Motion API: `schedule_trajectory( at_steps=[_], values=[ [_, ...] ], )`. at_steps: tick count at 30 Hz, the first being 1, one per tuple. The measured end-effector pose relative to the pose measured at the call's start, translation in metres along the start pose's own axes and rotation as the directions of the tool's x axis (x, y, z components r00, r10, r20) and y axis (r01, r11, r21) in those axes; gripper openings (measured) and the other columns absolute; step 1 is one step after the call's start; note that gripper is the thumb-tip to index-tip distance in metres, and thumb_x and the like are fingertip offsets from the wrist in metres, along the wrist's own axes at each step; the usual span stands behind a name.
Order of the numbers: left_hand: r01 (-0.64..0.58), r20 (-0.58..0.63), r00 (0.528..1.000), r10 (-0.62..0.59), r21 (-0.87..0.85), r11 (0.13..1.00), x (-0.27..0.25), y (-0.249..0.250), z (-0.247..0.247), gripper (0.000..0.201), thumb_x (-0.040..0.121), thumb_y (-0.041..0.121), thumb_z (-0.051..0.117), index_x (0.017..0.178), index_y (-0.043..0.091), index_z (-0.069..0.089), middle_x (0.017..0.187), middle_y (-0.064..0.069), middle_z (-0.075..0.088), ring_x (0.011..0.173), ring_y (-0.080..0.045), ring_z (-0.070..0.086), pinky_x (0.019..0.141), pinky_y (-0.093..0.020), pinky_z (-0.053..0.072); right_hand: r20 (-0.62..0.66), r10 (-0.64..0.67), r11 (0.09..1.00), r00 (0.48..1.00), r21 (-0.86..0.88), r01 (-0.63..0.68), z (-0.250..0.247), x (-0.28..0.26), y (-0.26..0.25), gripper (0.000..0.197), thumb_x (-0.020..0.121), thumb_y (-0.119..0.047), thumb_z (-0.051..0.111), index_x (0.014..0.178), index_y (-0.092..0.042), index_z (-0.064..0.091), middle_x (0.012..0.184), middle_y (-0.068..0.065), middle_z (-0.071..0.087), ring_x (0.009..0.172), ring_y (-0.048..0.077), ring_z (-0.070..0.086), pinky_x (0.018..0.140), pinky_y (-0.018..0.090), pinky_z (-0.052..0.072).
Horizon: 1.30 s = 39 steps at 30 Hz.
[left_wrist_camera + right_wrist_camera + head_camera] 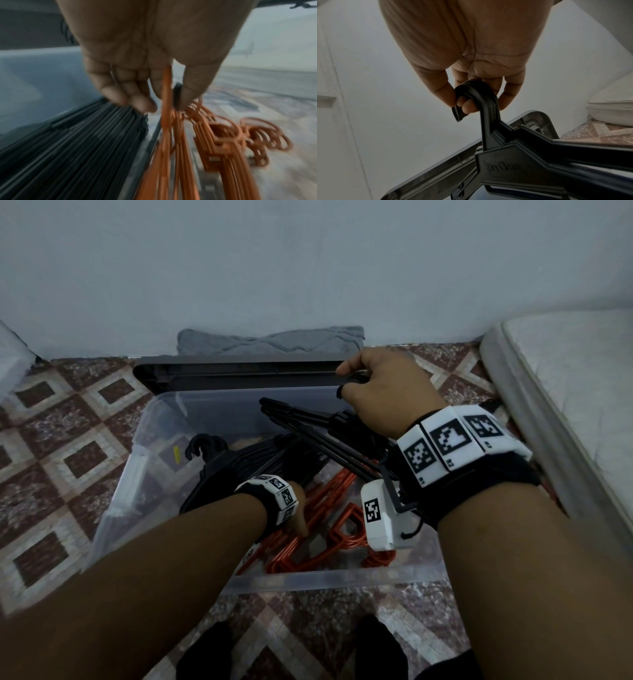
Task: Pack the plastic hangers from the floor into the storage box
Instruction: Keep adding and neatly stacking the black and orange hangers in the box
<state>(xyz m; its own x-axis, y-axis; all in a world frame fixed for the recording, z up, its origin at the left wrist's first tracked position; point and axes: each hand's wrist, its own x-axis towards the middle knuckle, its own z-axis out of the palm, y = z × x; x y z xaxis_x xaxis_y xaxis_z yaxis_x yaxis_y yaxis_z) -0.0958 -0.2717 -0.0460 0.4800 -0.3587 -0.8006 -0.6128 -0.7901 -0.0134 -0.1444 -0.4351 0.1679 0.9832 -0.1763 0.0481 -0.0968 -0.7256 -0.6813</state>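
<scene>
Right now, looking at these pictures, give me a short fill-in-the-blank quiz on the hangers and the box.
1. The right hand holds a bundle of ____ hangers by their hooks.
2. The left hand pinches an ____ hanger.
3. Both hanger piles lie inside the clear storage ____.

Missing words: black; orange; box

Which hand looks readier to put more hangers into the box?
The right hand: it already grips a bundle of black hangers by their hooks above the storage box. The left hand is down inside, fingering the orange hangers.
</scene>
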Motion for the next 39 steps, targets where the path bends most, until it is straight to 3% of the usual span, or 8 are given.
schedule_trajectory(
  at_steps=[3,11,17,22,25,28,34,39],
  values=[
    [0.074,-0.259,0.962,-0.089,-0.067,0.995,-0.007,0.008,-0.004,0.022,0.081,0.028,0.063,0.086,0.008,0.07,0.087,-0.006,0.068,0.075,-0.024,0.066,0.071,-0.034,0.056,0.002,-0.004,1.0,1.0,0.002,0.004,0.0,0.0,-0.001,0.021,0.086,-0.024,0.063,0.107,-0.029,0.066,0.107,-0.007,0.06,0.095,0.015,0.06,0.084,0.028,0.051],
    [0.221,-0.738,0.67,-0.078,0.099,0.97,-0.032,0.021,-0.022,0.017,0.09,0.021,0.05,0.102,0.018,0.061,0.085,0.0,0.067,0.069,-0.021,0.06,0.057,-0.026,0.035,-0.002,-0.016,1.0,1.0,0.011,0.016,-0.001,0.002,0.003,0.021,0.085,-0.022,0.063,0.105,-0.03,0.066,0.098,-0.01,0.056,0.085,0.01,0.055,0.073,0.02,0.04],
    [0.285,-0.743,0.64,-0.199,-0.011,0.958,-0.045,0.026,-0.033,0.025,0.093,0.019,0.043,0.09,0.017,0.068,0.09,-0.001,0.067,0.073,-0.02,0.054,0.061,-0.029,0.031,-0.077,-0.031,0.999,0.997,0.024,0.033,-0.004,0.003,0.006,0.02,0.086,-0.021,0.061,0.104,-0.028,0.066,0.085,-0.016,0.056,0.07,0.002,0.051,0.065,0.017,0.038],
    [-0.016,-0.643,0.764,0.063,0.079,0.997,-0.043,0.011,-0.044,0.027,0.099,0.02,0.038,0.106,0.006,0.059,0.105,-0.014,0.063,0.068,-0.021,0.048,0.06,-0.029,0.036,-0.157,-0.033,0.998,0.987,0.046,0.041,-0.005,0.004,0.006,0.023,0.085,-0.019,0.058,0.105,-0.025,0.065,0.077,-0.01,0.056,0.055,-0.001,0.047,0.05,0.015,0.032],
    [-0.068,-0.708,0.706,-0.011,-0.083,0.994,-0.045,0.009,-0.053,0.026,0.1,0.026,0.04,0.111,0.009,0.056,0.096,-0.012,0.066,0.057,-0.016,0.041,0.046,-0.026,0.027,-0.18,-0.026,0.998,0.983,0.052,0.036,-0.008,0.002,0.006,0.024,0.085,-0.019,0.056,0.107,-0.025,0.065,0.086,-0.004,0.06,0.062,0.008,0.054,0.056,0.019,0.038],
    [-0.167,-0.71,0.699,-0.08,-0.27,0.948,-0.056,0.004,-0.07,0.03,0.1,0.033,0.041,0.113,0.012,0.059,0.101,-0.014,0.067,0.077,-0.027,0.059,0.066,-0.032,0.049,-0.265,-0.03,0.993,0.964,0.101,0.059,-0.016,0.003,0.006,0.026,0.083,-0.02,0.055,0.105,-0.027,0.066,0.096,0.0,0.067,0.081,0.017,0.061,0.072,0.024,0.046],
    [-0.227,-0.864,0.475,-0.166,-0.303,0.926,-0.124,-0.022,-0.116,0.028,0.099,0.035,0.047,0.101,0.01,0.061,0.098,-0.016,0.068,0.093,-0.036,0.061,0.069,-0.03,0.035,-0.369,-0.012,0.971,0.93,0.217,0.099,-0.034,0.0,0.009,0.029,0.077,-0.027,0.054,0.102,-0.031,0.067,0.089,-0.006,0.071,0.069,0.007,0.063,0.062,0.02,0.05],
    [-0.24,-0.777,0.63,-0.005,-0.2,0.95,-0.198,-0.035,-0.13,0.028,0.101,0.036,0.047,0.109,0.016,0.066,0.084,0.002,0.063,0.082,-0.021,0.059,0.068,-0.025,0.035,-0.292,-0.03,0.966,0.956,0.237,0.103,-0.036,-0.003,0.008,0.025,0.08,-0.02,0.059,0.101,-0.032,0.067,0.087,-0.006,0.07,0.07,0.006,0.064,0.061,0.015,0.049]
  ],
)
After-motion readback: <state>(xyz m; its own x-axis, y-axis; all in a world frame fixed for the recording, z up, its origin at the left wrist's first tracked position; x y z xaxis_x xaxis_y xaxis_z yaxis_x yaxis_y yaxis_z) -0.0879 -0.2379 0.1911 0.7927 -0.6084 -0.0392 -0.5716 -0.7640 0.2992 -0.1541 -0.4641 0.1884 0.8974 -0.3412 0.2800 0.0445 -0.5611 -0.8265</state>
